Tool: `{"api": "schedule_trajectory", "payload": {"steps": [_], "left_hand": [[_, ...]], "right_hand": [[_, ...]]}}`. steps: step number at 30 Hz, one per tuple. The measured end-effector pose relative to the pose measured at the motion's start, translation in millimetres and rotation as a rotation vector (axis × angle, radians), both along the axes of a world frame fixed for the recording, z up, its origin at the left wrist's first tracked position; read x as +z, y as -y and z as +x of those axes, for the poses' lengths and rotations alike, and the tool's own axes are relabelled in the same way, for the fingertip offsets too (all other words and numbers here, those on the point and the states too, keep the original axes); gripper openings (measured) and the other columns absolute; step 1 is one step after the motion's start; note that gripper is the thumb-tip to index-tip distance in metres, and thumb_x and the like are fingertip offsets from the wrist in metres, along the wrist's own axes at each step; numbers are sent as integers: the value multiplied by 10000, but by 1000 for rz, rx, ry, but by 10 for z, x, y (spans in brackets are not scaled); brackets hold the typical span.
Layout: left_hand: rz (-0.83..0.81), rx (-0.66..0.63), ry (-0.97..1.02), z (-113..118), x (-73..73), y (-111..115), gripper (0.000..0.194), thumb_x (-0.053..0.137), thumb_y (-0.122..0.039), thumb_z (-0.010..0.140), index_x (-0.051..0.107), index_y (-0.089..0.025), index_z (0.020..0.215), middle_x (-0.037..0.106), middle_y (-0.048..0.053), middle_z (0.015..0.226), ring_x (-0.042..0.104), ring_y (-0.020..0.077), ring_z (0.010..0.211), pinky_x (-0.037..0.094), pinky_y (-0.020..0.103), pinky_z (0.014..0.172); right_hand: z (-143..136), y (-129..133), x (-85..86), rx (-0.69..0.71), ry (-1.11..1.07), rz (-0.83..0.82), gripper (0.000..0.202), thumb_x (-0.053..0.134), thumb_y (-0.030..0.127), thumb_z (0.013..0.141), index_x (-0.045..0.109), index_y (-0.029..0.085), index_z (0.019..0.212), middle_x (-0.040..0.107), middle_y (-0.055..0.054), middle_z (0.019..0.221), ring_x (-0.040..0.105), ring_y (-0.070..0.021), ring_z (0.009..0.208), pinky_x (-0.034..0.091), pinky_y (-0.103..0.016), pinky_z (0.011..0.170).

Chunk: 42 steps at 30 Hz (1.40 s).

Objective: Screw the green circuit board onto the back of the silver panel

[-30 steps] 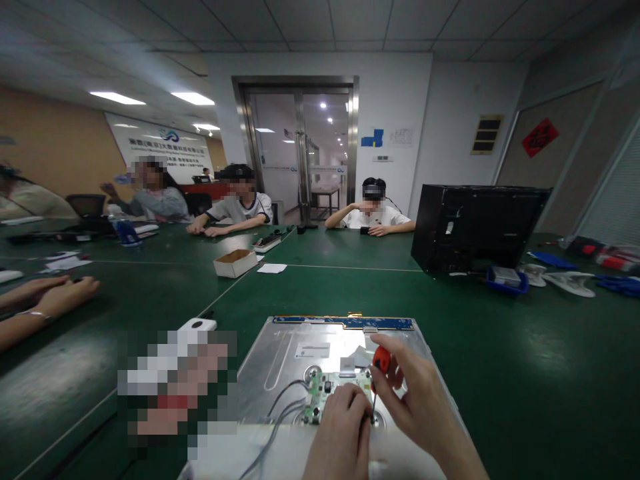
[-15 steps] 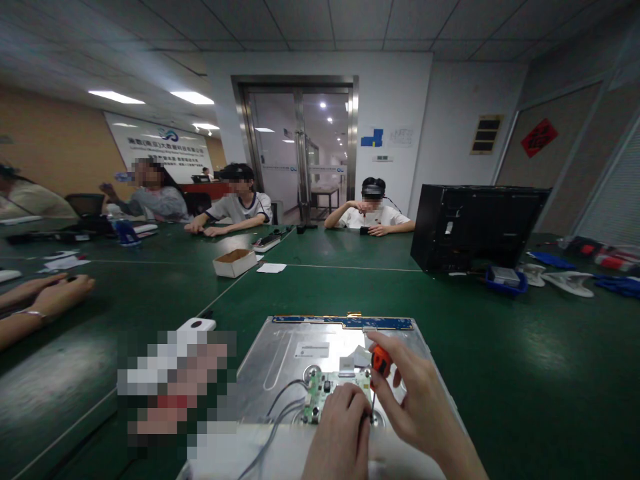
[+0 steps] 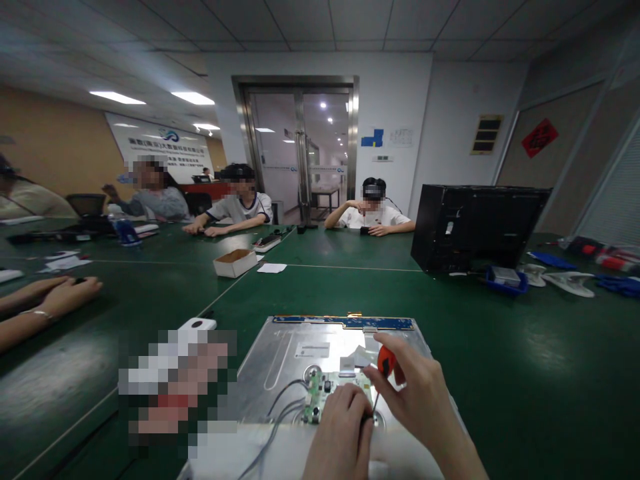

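On my feed, the right hand (image 3: 420, 383) has its fingers closed loosely around the orange-red handle of a screwdriver (image 3: 387, 361); the index finger reaches over the top and the thumb extends along the near left side. I read this grip as only partly closed, with the fingers bent rather than clenched. The forearm rises from the lower right, the wrist angled so the fingers point left and away from me.

The left hand (image 3: 343, 427) lies palm down over the green circuit board (image 3: 315, 393), fingers bunched and curled, their ends beside the lower part of the screwdriver's shaft. I cannot tell whether those fingers pinch the shaft or something beneath, as the knuckles hide it. That arm comes in from the bottom, just left of the other.

The screwdriver stands tilted, its handle higher and its shaft running down to the board's near right corner; I can't make out the tip. The board sits on the metal back of a display panel (image 3: 255, 393), which lies flat on the green desk (image 3: 350, 287). Dark and grey cables (image 3: 274, 430) leave the board's left side, and a blue circuit strip (image 3: 310, 321) runs along the panel's far edge.
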<state>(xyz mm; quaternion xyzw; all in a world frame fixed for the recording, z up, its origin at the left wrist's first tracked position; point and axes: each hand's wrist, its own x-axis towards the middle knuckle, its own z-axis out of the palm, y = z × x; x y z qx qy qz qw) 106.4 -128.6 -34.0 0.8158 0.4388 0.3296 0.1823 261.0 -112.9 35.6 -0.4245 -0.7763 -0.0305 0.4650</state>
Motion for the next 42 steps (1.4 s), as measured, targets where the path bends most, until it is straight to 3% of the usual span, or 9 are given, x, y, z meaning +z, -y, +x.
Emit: {"api": "schedule_trajectory", "payload": {"steps": [9, 16, 21, 26, 32, 42], "left_hand": [[-20, -29, -16, -4, 21, 17, 176, 421, -65, 843, 537, -187, 895, 565, 102, 1002, 538, 257, 944, 451, 402, 829], [-18, -21, -19, -2, 20, 21, 168, 429, -57, 843, 524, -188, 886, 564, 98, 1004, 542, 255, 947, 447, 397, 831], [-10, -5, -34, 5, 16, 20, 177, 443, -35, 815, 516, -189, 866, 568, 84, 984, 536, 251, 929, 441, 384, 815], [-10, -2, -45, 5, 12, 15, 177, 443, -34, 808, 512, -188, 860, 565, 82, 974, 530, 250, 917, 437, 384, 804], [-8, -19, -51, -2, 25, 8, 181, 443, -40, 811, 524, -189, 875, 570, 89, 992, 537, 253, 931, 440, 388, 819], [-1, -21, -54, 1, 15, -2, 162, 438, -55, 825, 517, -187, 877, 566, 89, 978, 533, 252, 919, 437, 389, 809]], "right_hand": [[3, 64, 41, 66, -54, -112, 470, 488, 140, 849, 431, 190, 1312, 631, -32, 875, 574, -152, 649, 464, -275, 562], [-2, 34, 26, 48, -82, -95, 393, 492, 144, 870, 458, 207, 1256, 610, -4, 801, 541, -123, 554, 443, -247, 503], [4, 10, 16, 16, -21, -63, 240, 532, 237, 918, 508, 205, 1155, 600, -1, 799, 508, -108, 515, 430, -247, 511], [5, 12, 19, 16, -17, -62, 250, 548, 290, 922, 527, 197, 1154, 580, 3, 767, 506, -119, 525, 424, -252, 499], [-13, 48, 56, 43, -112, -127, 363, 482, 195, 897, 482, 211, 1260, 594, -98, 1093, 606, -163, 735, 518, -284, 593], [-17, 42, 47, 71, -111, -140, 417, 465, 136, 876, 440, 215, 1285, 603, -15, 835, 557, -133, 586, 476, -267, 528]]}}
